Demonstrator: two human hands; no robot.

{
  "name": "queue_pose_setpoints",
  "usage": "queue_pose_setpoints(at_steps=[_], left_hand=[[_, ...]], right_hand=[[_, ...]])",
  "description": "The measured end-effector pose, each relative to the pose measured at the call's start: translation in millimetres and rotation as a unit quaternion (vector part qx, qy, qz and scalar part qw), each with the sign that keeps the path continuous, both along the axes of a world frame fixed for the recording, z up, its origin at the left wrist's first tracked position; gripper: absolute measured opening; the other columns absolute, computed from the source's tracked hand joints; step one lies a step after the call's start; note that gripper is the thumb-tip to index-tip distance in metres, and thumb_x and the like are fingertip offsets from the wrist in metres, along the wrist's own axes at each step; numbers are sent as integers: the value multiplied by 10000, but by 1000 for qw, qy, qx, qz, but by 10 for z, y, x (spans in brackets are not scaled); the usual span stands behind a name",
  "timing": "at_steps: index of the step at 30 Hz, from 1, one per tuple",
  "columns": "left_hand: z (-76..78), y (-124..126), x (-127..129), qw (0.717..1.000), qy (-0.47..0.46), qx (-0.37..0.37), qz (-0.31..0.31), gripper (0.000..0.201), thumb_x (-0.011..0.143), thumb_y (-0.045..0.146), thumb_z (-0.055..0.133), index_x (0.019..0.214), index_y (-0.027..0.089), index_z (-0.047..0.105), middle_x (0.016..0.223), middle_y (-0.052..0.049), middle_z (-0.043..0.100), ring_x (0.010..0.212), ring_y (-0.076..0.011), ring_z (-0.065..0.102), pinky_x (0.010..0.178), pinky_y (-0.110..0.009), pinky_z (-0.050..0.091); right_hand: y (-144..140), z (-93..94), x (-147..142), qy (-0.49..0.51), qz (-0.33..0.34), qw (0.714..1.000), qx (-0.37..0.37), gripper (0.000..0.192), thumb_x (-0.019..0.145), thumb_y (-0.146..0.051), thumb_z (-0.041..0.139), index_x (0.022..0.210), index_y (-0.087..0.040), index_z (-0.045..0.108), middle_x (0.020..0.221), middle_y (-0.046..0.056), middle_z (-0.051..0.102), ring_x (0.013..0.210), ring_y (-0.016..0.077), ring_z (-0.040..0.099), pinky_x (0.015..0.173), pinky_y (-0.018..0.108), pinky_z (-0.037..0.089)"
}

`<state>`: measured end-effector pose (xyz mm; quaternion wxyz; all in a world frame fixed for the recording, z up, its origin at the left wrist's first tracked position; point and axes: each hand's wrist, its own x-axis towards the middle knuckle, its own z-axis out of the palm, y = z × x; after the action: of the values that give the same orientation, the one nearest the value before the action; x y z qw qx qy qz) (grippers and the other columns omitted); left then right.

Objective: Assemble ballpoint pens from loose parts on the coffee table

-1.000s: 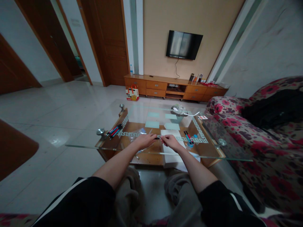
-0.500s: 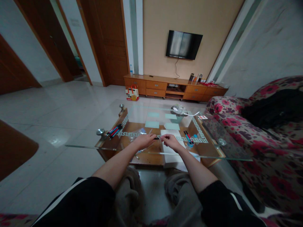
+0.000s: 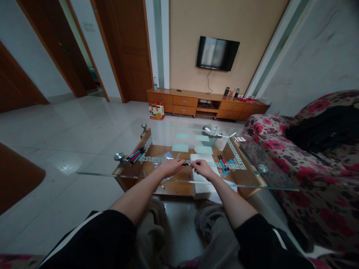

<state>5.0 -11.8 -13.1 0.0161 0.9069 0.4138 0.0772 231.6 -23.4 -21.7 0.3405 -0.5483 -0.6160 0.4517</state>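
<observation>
At frame centre, left hand [image 3: 170, 167] and right hand [image 3: 202, 167] each pinch one end of a pen [image 3: 186, 163] above the glass table [image 3: 252, 175], steadying it.

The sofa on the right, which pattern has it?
The sofa shows red flowers on dark fabric, head view.

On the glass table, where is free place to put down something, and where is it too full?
Bare glass lies at the far left, between the pile of pens and the basket. The near middle is crowded: the left hand and right hand meet on a small pen, with white paper beyond and more pens to their right.
</observation>
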Motion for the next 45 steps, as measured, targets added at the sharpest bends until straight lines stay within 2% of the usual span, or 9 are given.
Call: queue_pose_setpoints(at_steps=[6, 11, 19, 22, 25, 30, 34, 38, 45], left_hand=[[-4, -3, -1, 1000, -1, 3, 2, 293, 994, 438, 426, 1177, 251, 558, 1121, -101, 665, 880, -238, 683, 728, -336, 519], [-22, 8, -10, 1000, -6, -2, -1, 300, 992, 433, 429, 1186, 251, 568, 1104, -99, 668, 875, -234, 680, 709, -327, 517], [-28, 4, -24, 1000, -1, 1, 2, 301, 992, 426, 421, 1192, 257, 570, 1110, -89, 663, 884, -227, 677, 716, -318, 517], [-21, 3, -22, 1000, 0, -7, 3, 296, 991, 425, 426, 1196, 262, 565, 1111, -83, 658, 898, -220, 676, 728, -311, 516], [-7, -3, -24, 1000, 0, 0, 5, 286, 996, 412, 420, 1180, 250, 568, 1118, -92, 653, 895, -217, 677, 730, -312, 515], [7, -13, -33, 1000, 11, 14, 19, 281, 996, 406, 423, 1160, 237, 576, 1084, -106, 662, 862, -245, 687, 721, -349, 519], [8, -13, -45, 999, 14, 12, 27, 272, 990, 409, 445, 1155, 237, 576, 1082, -108, 663, 879, -252, 689, 748, -361, 519], [6, -13, -42, 1000, 12, 10, 26, 273, 992, 416, 440, 1150, 239, 577, 1089, -106, 663, 881, -249, 688, 756, -361, 519], [8, -20, -21, 999, 17, 25, 25, 274, 994, 413, 434, 1134, 229, 581, 1081, -109, 664, 849, -252, 692, 720, -362, 523]], right_hand=[[3, -9, 2, 17, -1, 1000, 15, 244, 820, -375, 631, 792, -142, 698, 704, 32, 670, 555, 107, 527, 494, 209, 388], [13, -7, 0, 21, -10, 999, 31, 196, 795, -319, 620, 751, -143, 697, 681, 20, 654, 560, 105, 521, 522, 216, 404], [69, -93, 35, 36, -31, 998, 35, 206, 774, -336, 617, 806, -150, 699, 712, 20, 670, 556, 106, 530, 515, 212, 412], [121, -140, 76, 18, -63, 996, 57, 216, 780, -336, 605, 844, -153, 701, 740, 23, 687, 575, 120, 559, 547, 229, 440], [144, -157, 122, -51, -87, 991, 93, 203, 790, -337, 607, 825, -160, 700, 757, 27, 697, 643, 148, 599, 616, 252, 467], [78, -101, 152, -215, -20, 962, 169, 71, 787, -219, 634, 797, -176, 690, 792, 34, 702, 724, 160, 610, 713, 266, 449], [23, -37, 133, -293, 31, 934, 203, 74, 784, -163, 630, 836, -172, 682, 858, 55, 683, 804, 174, 598, 747, 266, 430], [3, -11, 113, -322, 51, 921, 211, 110, 789, -161, 625, 875, -166, 693, 915, 75, 656, 838, 181, 589, 768, 268, 422], [-11, -21, 106, -320, 62, 925, 193, 132, 799, -164, 627, 892, -160, 720, 937, 82, 644, 805, 173, 590, 769, 264, 433]])
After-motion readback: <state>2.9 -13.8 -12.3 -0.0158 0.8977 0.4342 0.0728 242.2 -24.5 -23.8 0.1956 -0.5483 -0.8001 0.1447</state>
